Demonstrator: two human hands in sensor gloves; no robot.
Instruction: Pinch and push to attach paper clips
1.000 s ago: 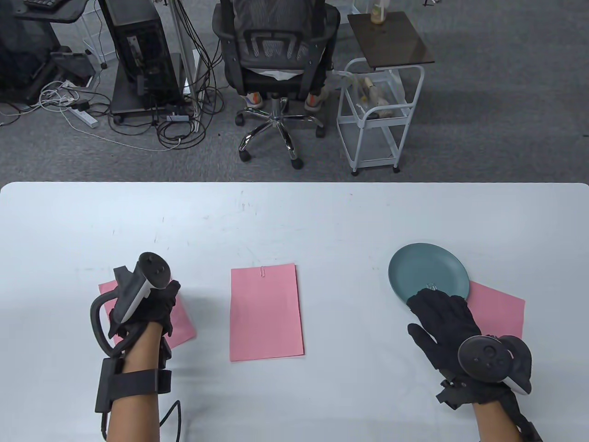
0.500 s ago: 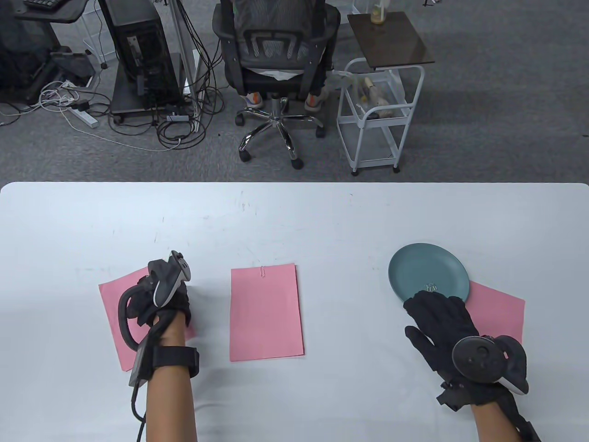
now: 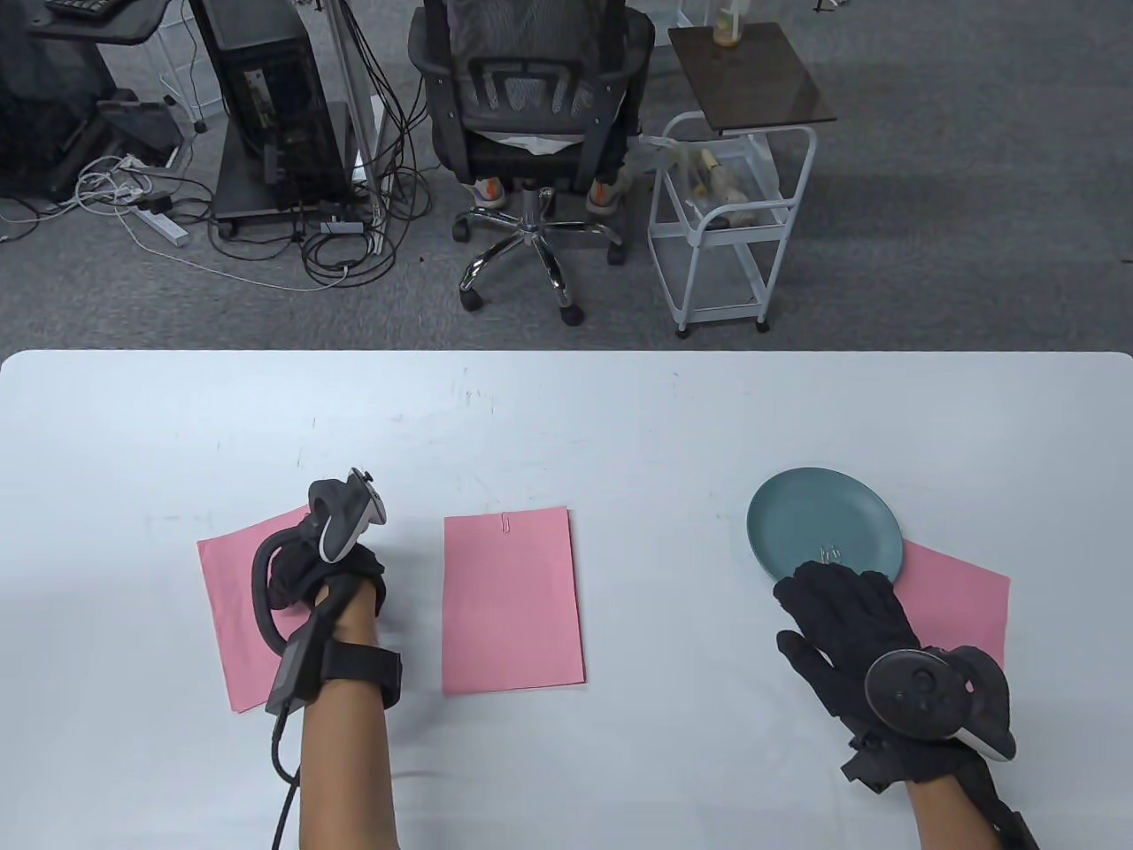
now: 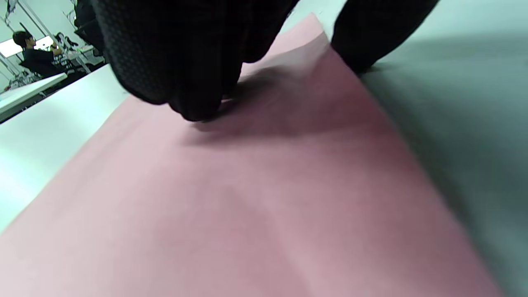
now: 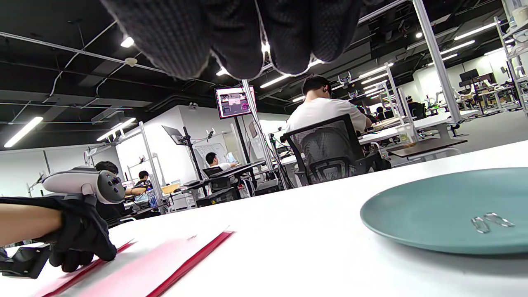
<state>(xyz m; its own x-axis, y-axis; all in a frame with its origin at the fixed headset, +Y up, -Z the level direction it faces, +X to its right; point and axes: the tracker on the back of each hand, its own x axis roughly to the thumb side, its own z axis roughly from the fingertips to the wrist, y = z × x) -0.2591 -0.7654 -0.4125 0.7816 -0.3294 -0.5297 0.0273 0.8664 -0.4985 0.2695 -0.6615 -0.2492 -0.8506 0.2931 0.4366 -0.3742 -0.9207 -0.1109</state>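
Note:
Three pink paper sheets lie on the white table (image 3: 566,416). My left hand (image 3: 329,580) sits on the right edge of the left sheet (image 3: 232,611). In the left wrist view its fingers (image 4: 194,82) press on the sheet (image 4: 264,198) and the thumb sits at the sheet's edge, which lifts a little. The middle sheet (image 3: 512,606) carries a paper clip (image 3: 505,523) on its top edge. A teal plate (image 3: 823,522) holds loose paper clips (image 3: 829,553), also seen in the right wrist view (image 5: 491,222). My right hand (image 3: 836,611) lies flat and empty just short of the plate, over the right sheet (image 3: 960,593).
The right sheet is tucked partly under the plate. Beyond the table's far edge stand an office chair (image 3: 531,133), a white cart (image 3: 726,221) and a computer tower with cables (image 3: 265,106).
My left hand has moved right and turned onto its side, and the left sheet has shifted and turned with it. My right hand has drawn back slightly from the plate.

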